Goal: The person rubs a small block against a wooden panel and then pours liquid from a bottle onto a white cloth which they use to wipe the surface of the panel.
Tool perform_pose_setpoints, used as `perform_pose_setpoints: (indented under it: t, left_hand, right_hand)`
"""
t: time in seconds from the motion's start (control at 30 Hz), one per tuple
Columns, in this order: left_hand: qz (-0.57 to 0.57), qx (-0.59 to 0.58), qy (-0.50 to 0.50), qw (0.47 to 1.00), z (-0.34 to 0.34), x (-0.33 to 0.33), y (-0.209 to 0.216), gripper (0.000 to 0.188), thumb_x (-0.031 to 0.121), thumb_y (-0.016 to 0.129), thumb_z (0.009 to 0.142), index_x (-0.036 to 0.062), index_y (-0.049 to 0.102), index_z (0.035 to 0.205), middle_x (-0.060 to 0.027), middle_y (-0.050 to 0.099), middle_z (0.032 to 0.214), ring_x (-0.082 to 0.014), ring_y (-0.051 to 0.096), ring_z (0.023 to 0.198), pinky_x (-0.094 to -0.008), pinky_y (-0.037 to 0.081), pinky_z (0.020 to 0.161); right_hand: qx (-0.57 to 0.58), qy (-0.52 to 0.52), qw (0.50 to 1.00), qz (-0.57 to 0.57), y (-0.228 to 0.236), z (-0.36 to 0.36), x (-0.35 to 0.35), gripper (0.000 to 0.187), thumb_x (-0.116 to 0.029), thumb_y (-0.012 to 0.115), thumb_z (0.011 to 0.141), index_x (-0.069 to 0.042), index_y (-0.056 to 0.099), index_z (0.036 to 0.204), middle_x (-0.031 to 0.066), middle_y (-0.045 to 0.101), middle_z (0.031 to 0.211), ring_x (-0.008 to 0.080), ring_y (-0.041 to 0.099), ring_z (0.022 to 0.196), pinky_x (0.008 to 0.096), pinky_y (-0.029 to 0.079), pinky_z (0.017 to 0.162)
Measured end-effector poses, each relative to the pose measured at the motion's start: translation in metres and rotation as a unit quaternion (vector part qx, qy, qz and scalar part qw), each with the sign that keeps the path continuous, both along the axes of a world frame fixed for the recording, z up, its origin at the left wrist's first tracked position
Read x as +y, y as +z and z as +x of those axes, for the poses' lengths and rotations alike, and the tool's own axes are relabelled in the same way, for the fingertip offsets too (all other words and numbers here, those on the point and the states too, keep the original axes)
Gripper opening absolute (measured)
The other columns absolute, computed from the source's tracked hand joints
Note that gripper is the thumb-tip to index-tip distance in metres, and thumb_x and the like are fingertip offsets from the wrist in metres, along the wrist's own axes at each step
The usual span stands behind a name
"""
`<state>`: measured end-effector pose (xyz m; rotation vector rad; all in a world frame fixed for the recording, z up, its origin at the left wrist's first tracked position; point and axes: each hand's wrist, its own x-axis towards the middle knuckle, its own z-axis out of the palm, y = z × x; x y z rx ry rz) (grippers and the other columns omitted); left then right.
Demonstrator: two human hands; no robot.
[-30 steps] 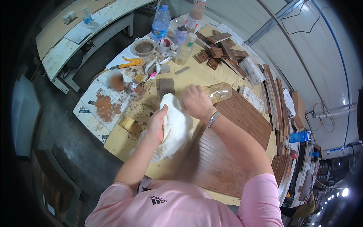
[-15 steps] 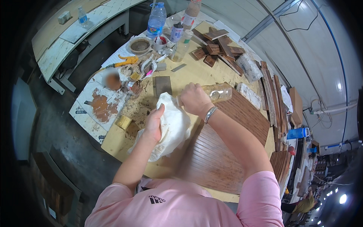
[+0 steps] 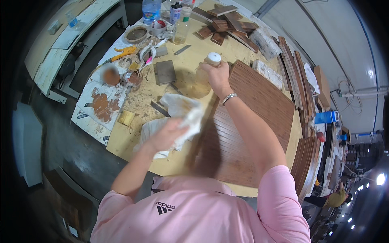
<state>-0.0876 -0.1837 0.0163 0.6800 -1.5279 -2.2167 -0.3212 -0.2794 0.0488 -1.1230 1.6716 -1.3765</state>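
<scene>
My right hand (image 3: 218, 77) is wrapped round a clear plastic bottle (image 3: 200, 84) with a white cap, which stands upright at the table's middle and holds some yellowish liquid. My left hand (image 3: 167, 135), smeared by motion, holds a white cloth (image 3: 187, 111) with a yellow-brown stain on it. Under and beside that hand, more white cloth (image 3: 148, 131) lies crumpled on the table. To the right of both, a large brown grooved wooden panel (image 3: 259, 117) lies flat beneath my right forearm.
Left of my hands are a yellow block (image 3: 126, 118), a grey rectangular pad (image 3: 165, 72), a brown-stained white sheet (image 3: 87, 107) and a yellow-handled tool (image 3: 123, 52). Wood offcuts (image 3: 227, 26) lie piled at the back. Long boards (image 3: 293, 77) line the right side.
The bottle was tipped sideways with its mouth at the cloth; now it stands upright, capped end up, in my right hand. My left hand and the cloth have moved lower, away from the bottle.
</scene>
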Motion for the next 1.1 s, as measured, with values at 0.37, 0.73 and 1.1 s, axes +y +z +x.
perform_pose_setpoints:
  t: [0.37, 0.73, 1.1]
  left_hand:
    - [-0.650, -0.183, -0.180, 0.715, -0.071, 0.093, -0.021, 0.061, 0.012, 0.057, 0.088, 0.0040, 0.043, 0.147, -0.0133, 0.038, 0.157, -0.0259, 0.032, 0.148, -0.0520, 0.025, 0.118]
    - [-0.661, -0.095, -0.215, 0.712, -0.154, 0.167, -0.023, 0.060, 0.013, 0.058, 0.088, 0.0029, 0.044, 0.145, -0.0143, 0.039, 0.155, -0.0253, 0.034, 0.146, -0.0527, 0.025, 0.118]
    - [-0.694, -0.127, -0.261, 0.659, -0.259, 0.205, -0.025, 0.063, 0.030, 0.051, 0.099, 0.0032, 0.031, 0.153, -0.0148, 0.027, 0.162, -0.0274, 0.024, 0.151, -0.0497, 0.017, 0.122]
  right_hand:
    - [0.276, 0.071, 0.957, -0.050, 0.008, -0.069, 0.121, 0.057, -0.031, 0.075, 0.085, 0.004, 0.058, 0.128, 0.0219, 0.063, 0.128, 0.0305, 0.059, 0.119, 0.0407, 0.045, 0.105]
    - [0.428, -0.224, 0.848, 0.218, -0.082, -0.242, 0.454, 0.060, -0.028, 0.062, 0.096, 0.000, 0.042, 0.146, 0.0258, 0.041, 0.150, 0.0410, 0.037, 0.140, 0.0463, 0.029, 0.117]
    - [0.370, -0.276, 0.837, 0.295, -0.075, -0.225, 0.446, 0.060, -0.038, 0.048, 0.101, -0.013, 0.032, 0.153, 0.0214, 0.049, 0.143, 0.0411, 0.055, 0.122, 0.0467, 0.048, 0.099]
